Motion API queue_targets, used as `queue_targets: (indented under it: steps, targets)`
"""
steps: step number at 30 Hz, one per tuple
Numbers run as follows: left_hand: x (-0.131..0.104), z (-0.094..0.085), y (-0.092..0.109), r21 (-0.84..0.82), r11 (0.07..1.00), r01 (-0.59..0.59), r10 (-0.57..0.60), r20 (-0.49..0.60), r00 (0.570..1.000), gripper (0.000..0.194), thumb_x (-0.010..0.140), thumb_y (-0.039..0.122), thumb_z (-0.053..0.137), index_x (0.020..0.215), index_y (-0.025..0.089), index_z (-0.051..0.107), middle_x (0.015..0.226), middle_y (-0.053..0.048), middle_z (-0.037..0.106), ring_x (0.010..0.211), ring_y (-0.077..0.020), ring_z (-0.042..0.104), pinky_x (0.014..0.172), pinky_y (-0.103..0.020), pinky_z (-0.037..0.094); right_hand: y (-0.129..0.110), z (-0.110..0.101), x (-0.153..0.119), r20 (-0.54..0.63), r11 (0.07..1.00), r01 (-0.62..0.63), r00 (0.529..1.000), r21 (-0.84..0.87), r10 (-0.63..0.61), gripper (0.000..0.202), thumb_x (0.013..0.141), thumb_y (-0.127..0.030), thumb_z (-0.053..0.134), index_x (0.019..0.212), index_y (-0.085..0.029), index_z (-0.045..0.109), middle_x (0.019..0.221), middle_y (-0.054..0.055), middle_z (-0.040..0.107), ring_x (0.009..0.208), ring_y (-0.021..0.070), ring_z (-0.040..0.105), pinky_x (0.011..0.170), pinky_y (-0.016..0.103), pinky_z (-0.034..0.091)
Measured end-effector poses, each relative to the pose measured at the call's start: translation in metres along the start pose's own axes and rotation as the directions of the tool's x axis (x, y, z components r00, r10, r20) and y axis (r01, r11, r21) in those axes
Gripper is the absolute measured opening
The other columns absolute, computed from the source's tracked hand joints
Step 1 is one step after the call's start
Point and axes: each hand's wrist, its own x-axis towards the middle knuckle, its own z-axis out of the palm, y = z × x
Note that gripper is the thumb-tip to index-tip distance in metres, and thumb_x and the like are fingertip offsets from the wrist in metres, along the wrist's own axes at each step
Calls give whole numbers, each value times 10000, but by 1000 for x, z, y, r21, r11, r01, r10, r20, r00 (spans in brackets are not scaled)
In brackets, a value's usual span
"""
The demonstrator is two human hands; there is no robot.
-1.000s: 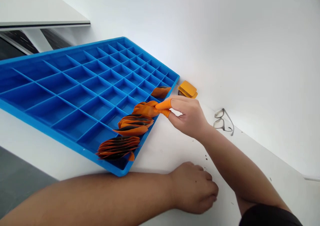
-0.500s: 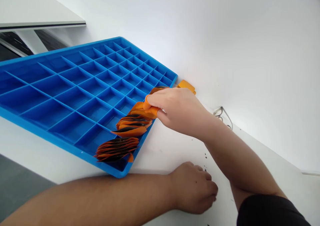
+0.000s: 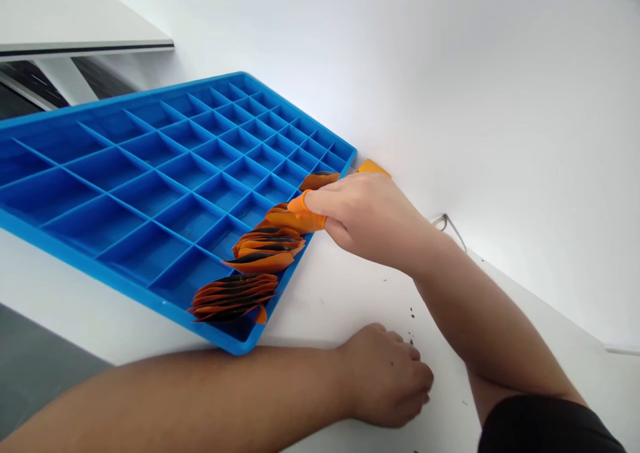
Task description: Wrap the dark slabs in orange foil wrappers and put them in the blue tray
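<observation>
A blue divided tray (image 3: pixel 165 299) lies on the white table. Along its near right edge, several compartments hold bunches of thin, flat orange-and-black pieces (image 3: pixel 235 296), standing on edge. My right hand (image 3: pixel 367 213) reaches over that edge, with orange finger cots (image 3: pixel 303 203) on its fingertips. Its fingers are pinched together on orange pieces (image 3: pixel 280 219) in one compartment; the exact hold is partly hidden. My left hand (image 3: pixel 390 376) rests on the table near the tray's corner, fingers curled under, with nothing seen in them.
An orange-yellow stack (image 3: pixel 374 167) lies past the tray's right corner, partly behind my right hand. Farther right is a thin metal loop (image 3: pixel 450 227), half covered by my wrist. Small dark crumbs (image 3: pixel 412 314) dot the table (image 3: pixel 345 293). Another white tabletop (image 3: pixel 80 13) stands at upper left.
My right hand has shifted slightly right, uncovering more of the orange pieces behind its fingertips and covering more of the orange-yellow stack. My left hand has stayed almost still.
</observation>
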Motion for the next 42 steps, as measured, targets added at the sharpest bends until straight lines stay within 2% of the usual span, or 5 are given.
queue_targets:
  steps: [14, 25, 32, 37, 42]
  targets:
    - [1, -3, 2, 42, 999, 10, -14, 80, 997, 304, 992, 383, 505, 1102, 211, 730, 1057, -22, 772, 912, -248, 722, 703, -397, 510, -6, -4, 11, 51, 998, 20, 999, -54, -17, 303, 614, 71, 490, 710, -215, 472, 607, -32, 510, 551, 120, 395, 492, 320, 155]
    - [1, 0, 1, 43, 999, -5, 2, 61, 998, 294, 980, 387, 535, 1082, 197, 734, 1026, -27, 775, 882, -258, 721, 692, -406, 515, 18, 3, -22, -194, 948, -21, 977, 319, 87, 278, 903, -56, 542, 886, -226, 762, 788, 0, 743, 772, 161, 662, 642, 315, 460]
    - [0, 1, -1, 47, 999, -5, 1, 74, 997, 310, 995, 399, 501, 1095, 207, 724, 1037, -16, 764, 909, -251, 707, 731, -412, 522, 15, 31, -35, -387, 801, 12, 879, 599, 277, 225, 930, -136, 654, 1048, -269, 792, 1013, 35, 764, 972, 190, 698, 862, 393, 560]
    - [0, 1, 0, 44, 999, 14, -18, 95, 995, 302, 992, 401, 507, 1085, 214, 725, 1034, -10, 758, 931, -254, 696, 726, -411, 515, -1, 58, -35, -442, 725, -93, 738, 682, 510, 96, 910, -220, 709, 927, -256, 797, 756, -3, 557, 683, 116, 521, 540, 269, 415]
    - [0, 3, 0, 45, 999, 3, -7, 84, 996, 302, 995, 404, 500, 1060, 212, 724, 1013, -11, 753, 945, -259, 685, 700, -408, 501, -17, 71, -36, -457, 775, -106, 755, 623, 470, 136, 958, -203, 640, 930, -226, 771, 675, -26, 514, 592, 93, 456, 489, 247, 361]
